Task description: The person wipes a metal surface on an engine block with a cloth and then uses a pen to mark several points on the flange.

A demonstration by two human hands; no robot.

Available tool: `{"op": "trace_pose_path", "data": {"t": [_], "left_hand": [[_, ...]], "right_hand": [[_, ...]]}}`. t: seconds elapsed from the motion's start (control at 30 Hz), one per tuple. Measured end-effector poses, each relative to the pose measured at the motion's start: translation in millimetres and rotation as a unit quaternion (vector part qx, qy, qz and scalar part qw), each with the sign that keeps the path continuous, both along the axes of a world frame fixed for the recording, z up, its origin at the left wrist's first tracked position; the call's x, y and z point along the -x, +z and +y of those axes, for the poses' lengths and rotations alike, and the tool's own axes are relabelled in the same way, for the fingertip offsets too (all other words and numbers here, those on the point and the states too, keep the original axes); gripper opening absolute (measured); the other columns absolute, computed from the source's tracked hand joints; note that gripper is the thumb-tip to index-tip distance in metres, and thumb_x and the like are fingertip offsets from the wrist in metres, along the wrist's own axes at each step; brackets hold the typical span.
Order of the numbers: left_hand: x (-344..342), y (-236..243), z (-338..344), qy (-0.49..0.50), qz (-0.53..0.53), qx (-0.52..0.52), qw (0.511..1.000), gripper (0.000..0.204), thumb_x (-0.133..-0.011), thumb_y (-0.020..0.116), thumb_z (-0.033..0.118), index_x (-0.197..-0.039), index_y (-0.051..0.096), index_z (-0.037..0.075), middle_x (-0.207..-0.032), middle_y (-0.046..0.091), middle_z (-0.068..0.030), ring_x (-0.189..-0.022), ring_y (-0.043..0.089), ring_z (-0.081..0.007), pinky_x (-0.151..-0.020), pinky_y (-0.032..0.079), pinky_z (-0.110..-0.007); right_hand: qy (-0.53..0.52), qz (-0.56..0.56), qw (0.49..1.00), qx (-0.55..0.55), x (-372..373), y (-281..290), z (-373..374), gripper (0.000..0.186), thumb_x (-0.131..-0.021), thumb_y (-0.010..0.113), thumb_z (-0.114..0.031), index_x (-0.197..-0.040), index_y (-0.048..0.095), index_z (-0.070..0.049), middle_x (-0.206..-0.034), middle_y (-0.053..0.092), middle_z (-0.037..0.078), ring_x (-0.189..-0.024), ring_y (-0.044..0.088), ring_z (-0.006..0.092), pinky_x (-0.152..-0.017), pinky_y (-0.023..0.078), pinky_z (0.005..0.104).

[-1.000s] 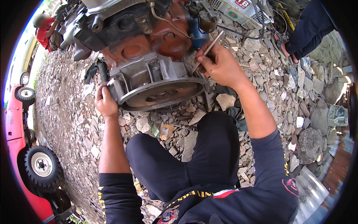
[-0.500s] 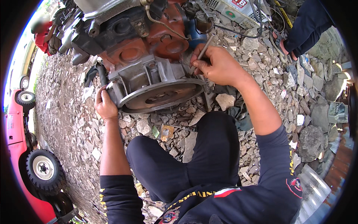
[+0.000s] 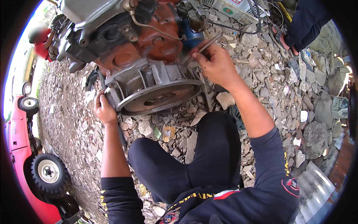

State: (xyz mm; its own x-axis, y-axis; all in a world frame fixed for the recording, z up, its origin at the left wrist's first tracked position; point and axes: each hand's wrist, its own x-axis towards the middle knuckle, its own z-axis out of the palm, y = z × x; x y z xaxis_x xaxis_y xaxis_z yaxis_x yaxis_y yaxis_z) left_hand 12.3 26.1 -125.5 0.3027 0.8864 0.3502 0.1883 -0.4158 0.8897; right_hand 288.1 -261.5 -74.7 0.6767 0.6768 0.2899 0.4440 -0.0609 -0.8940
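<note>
A large engine sits before my bent knees, with an orange block [image 3: 119, 58], dark parts on top and a silver bell housing [image 3: 160, 74] at its near end. A rusty round plate [image 3: 156, 98] shows inside the housing's rim. My left hand [image 3: 105, 109] has its fingers closed on the housing's left edge. My right hand [image 3: 218, 67] grips a slim metal rod [image 3: 214, 38] at the housing's upper right, beside a blue cylinder [image 3: 192, 33]. The rod's lower end is close to the housing; whether it touches is unclear.
Broken stone covers the ground [image 3: 261, 89]. A pale plastic crate [image 3: 233, 11] and another person's legs [image 3: 305, 24] are at upper right, a person in red [image 3: 43, 46] at upper left. A red vehicle [image 3: 22, 145] stands left. A boulder [image 3: 315, 140] and corrugated sheet [image 3: 309, 190] lie right.
My right hand has moved slightly upward with the rod, which now leans flatter toward the right. My left hand stays on the housing. The engine appears a little farther left in the view.
</note>
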Motion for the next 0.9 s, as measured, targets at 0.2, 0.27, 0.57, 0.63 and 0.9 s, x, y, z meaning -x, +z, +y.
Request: {"op": "trace_pose_path", "data": {"t": [0.2,0.27,0.57,0.63,0.9], "left_hand": [[6,-2,7,-0.003,0.026,-0.003,1.0,0.028,-0.097,0.051,0.017,-0.109,0.069,-0.001,-0.106,0.068,-0.0076,-0.098,0.059,-0.0151,-0.093,0.044,-0.029],[2,2,4,-0.002,0.034,-0.007,0.999,0.029,-0.097,0.051,0.017,-0.109,0.069,-0.001,-0.106,0.068,-0.008,-0.098,0.06,-0.0156,-0.093,0.045,-0.03],[5,0,11,0.013,-0.004,0.042,0.999,0.026,-0.097,0.048,0.013,-0.108,0.068,0.0,-0.104,0.067,-0.0069,-0.095,0.059,-0.0147,-0.089,0.046,-0.028],[9,-3,12,0.008,-0.011,0.025,1.0,0.026,-0.097,0.048,0.013,-0.107,0.069,-0.001,-0.104,0.067,-0.0071,-0.095,0.059,-0.0145,-0.09,0.046,-0.028],[6,3,4,0.025,0.017,0.037,0.999,0.027,-0.098,0.05,0.017,-0.11,0.068,0.0,-0.106,0.066,-0.0067,-0.095,0.059,-0.015,-0.09,0.045,-0.028]], "right_hand": [[0.066,0.269,0.953,-0.125,12,5,-1,0.005,-0.094,0.059,-0.002,-0.096,0.058,0.002,-0.091,0.069,0.01,-0.082,0.07,0.0163,-0.069,0.057,0.0274],[0.052,0.262,0.953,-0.14,8,-3,0,0.006,-0.094,0.059,-0.002,-0.096,0.058,0.002,-0.089,0.069,0.009,-0.081,0.069,0.0156,-0.069,0.057,0.0271],[-0.008,0.154,0.973,-0.175,4,-23,34,0.006,-0.091,0.061,-0.005,-0.092,0.059,0.001,-0.075,0.067,0.007,-0.072,0.065,0.0131,-0.063,0.05,0.0279],[0.024,0.283,0.923,-0.259,20,-16,25,0.007,-0.091,0.062,-0.005,-0.093,0.06,0.001,-0.076,0.067,0.007,-0.073,0.065,0.0132,-0.064,0.05,0.0282],[0.007,0.255,0.941,-0.221,22,-29,22,0.005,-0.093,0.06,-0.003,-0.096,0.059,0.0,-0.086,0.069,0.009,-0.08,0.068,0.0142,-0.069,0.054,0.028]]}}
